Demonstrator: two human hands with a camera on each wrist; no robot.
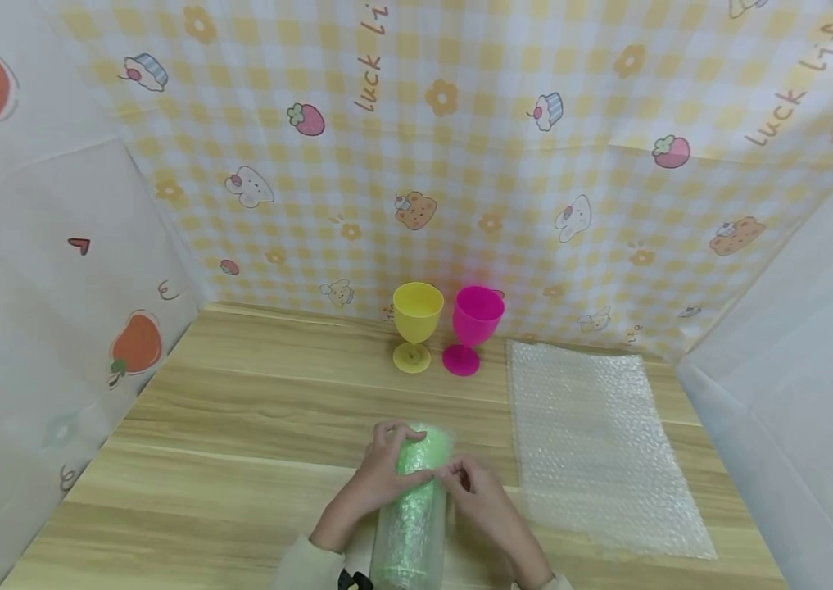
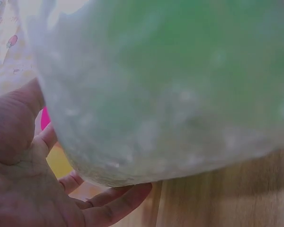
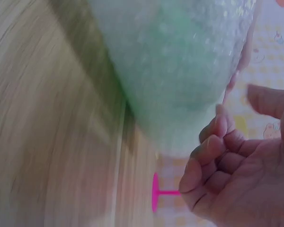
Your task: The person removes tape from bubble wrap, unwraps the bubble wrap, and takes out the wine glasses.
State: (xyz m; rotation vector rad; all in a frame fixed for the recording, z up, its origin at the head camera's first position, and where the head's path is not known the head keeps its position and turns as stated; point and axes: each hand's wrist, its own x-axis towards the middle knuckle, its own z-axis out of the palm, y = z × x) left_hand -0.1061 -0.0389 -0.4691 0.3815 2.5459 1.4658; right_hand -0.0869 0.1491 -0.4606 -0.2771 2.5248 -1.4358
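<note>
A green thing wrapped in clear bubble wrap forms a long roll (image 1: 414, 524) at the front middle of the table; the wrap blurs its exact shape. My left hand (image 1: 387, 467) holds the roll near its far end, thumb across the top and fingers round the left side. In the left wrist view, the left hand's fingers (image 2: 118, 203) curve under the wrap. At the roll's right side is my right hand (image 1: 482, 496). Seen from the right wrist, its fingers (image 3: 213, 146) are loosely curled beside the wrap, and the thumb stands apart with nothing pinched.
A yellow goblet (image 1: 418, 315) and a pink goblet (image 1: 477, 319) stand upright at the back of the wooden table (image 1: 254, 393). Flat on the right lies a sheet of bubble wrap (image 1: 600, 442). Patterned cloth (image 1: 475, 172) hangs behind, with pale cloth walls at both sides.
</note>
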